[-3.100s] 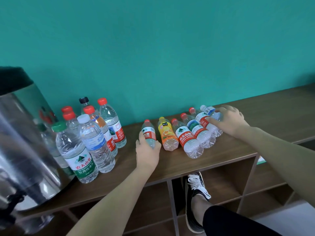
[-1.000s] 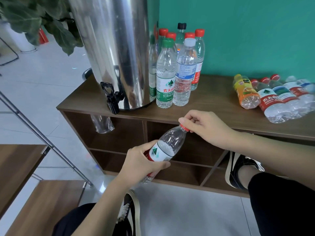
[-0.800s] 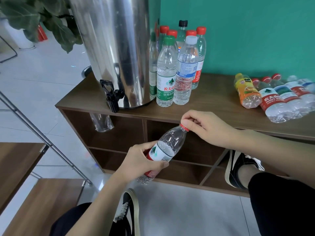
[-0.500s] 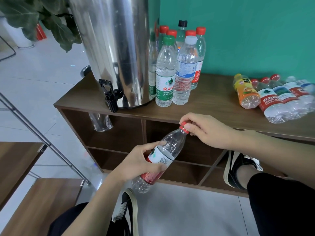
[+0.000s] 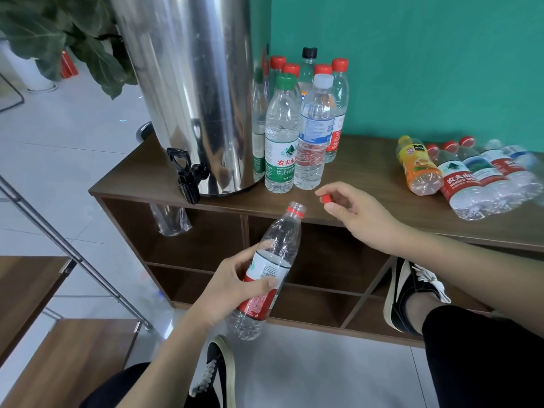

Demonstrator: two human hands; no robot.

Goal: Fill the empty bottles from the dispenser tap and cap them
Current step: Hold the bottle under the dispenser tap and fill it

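My left hand (image 5: pixel 232 287) grips an empty clear bottle (image 5: pixel 272 257) with a red and white label, tilted with its open neck up and to the right, below the shelf's front edge. My right hand (image 5: pixel 353 213) pinches the small red cap (image 5: pixel 324 198) a short way right of the open neck. The steel dispenser (image 5: pixel 188 89) stands on the left of the wooden shelf unit (image 5: pixel 368 172), its black tap (image 5: pixel 185 175) hanging over the front left edge.
Several upright capped bottles (image 5: pixel 297 125) stand right of the dispenser. Several empty bottles (image 5: pixel 468 178) lie in a row at the right. A plastic bag (image 5: pixel 170 219) hangs under the tap. A metal rail (image 5: pixel 73 254) and wooden steps (image 5: pixel 59 357) are at left. My shoes rest near the lower shelves.
The cap has come off the bottle and my right hand has carried it up and to the right. My left hand has lowered the bottle slightly.
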